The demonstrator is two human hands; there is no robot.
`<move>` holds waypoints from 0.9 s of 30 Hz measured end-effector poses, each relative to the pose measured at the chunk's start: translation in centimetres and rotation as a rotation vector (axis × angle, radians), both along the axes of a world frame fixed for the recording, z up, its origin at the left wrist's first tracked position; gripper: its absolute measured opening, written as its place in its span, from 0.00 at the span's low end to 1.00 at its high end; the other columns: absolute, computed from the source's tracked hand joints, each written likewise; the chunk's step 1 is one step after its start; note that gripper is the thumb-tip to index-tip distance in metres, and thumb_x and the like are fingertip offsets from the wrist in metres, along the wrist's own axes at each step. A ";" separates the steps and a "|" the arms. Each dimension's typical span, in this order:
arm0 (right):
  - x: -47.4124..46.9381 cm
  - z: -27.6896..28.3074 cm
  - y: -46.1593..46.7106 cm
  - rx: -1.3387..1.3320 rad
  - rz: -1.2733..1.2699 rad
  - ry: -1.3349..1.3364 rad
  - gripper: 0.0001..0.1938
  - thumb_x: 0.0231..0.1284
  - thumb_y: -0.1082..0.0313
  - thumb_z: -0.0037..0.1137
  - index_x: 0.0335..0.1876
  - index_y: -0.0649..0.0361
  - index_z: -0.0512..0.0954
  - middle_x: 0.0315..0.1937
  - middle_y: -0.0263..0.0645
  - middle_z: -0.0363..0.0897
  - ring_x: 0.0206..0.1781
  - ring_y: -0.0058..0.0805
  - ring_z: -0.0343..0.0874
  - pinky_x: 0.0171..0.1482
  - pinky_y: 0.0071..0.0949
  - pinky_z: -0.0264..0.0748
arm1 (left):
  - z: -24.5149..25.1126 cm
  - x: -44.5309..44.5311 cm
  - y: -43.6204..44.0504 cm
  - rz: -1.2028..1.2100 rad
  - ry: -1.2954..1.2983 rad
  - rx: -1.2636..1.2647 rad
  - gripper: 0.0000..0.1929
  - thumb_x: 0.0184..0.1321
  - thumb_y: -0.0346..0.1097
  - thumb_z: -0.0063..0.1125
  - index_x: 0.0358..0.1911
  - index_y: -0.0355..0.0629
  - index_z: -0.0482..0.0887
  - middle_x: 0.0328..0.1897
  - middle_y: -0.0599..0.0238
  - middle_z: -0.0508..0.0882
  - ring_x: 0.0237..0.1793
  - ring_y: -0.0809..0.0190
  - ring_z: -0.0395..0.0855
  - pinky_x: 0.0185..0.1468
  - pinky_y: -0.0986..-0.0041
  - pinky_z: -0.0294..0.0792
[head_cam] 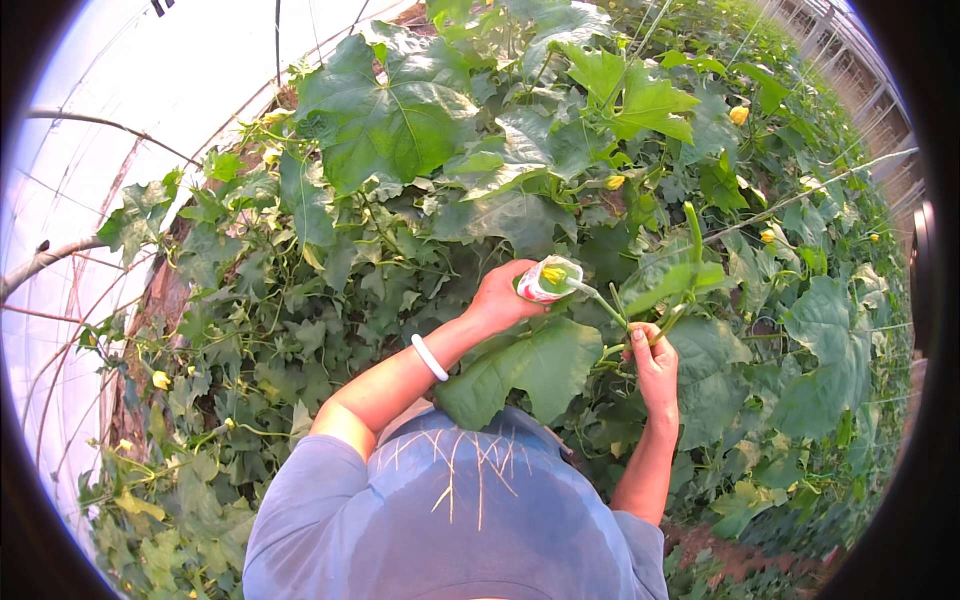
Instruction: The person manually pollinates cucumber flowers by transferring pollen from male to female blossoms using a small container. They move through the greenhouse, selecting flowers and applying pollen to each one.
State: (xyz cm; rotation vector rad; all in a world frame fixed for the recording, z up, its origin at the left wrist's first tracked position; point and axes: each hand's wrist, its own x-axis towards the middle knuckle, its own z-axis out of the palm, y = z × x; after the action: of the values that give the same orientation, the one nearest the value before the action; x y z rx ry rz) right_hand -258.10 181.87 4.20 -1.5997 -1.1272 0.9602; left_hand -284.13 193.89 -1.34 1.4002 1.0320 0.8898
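My left hand (504, 294) is wrapped around a small white cup with red and green print (534, 286), its mouth tilted towards my right hand. A yellow flower (555, 274) at the tip of a young green gourd fruit (596, 294) sits inside the cup's mouth. My right hand (651, 346) pinches the vine stem near the base of that fruit, between thumb and fingers. A broad green leaf (525, 367) hangs below the two hands. Another leaf (675, 286) rises from the stem just above my right fingertips. What else the cup holds is hidden.
Dense vines surround me, with large leaves (390, 105) ahead and several yellow flowers (739, 115). A taut string (814, 187) crosses at the right. White plastic sheeting (150, 67) and a curved pole (49, 259) stand at the left. Bare soil (739, 559) shows at lower right.
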 end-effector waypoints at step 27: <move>-10.2 -2.7 15.5 0.037 0.265 0.198 0.20 0.76 0.74 0.41 0.70 0.65 0.69 0.65 0.44 0.75 0.67 0.30 0.74 0.69 0.28 0.69 | 1.3 -12.9 -4.2 0.386 -0.138 -0.196 0.30 0.42 0.19 0.77 0.55 0.38 0.84 0.47 0.68 0.88 0.47 0.71 0.85 0.53 0.77 0.77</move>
State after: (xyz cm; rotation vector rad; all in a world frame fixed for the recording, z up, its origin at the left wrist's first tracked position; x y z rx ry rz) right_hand -268.32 197.42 1.48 -1.3142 -1.2291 1.2346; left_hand -297.08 189.73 0.00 0.9773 1.2686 1.1141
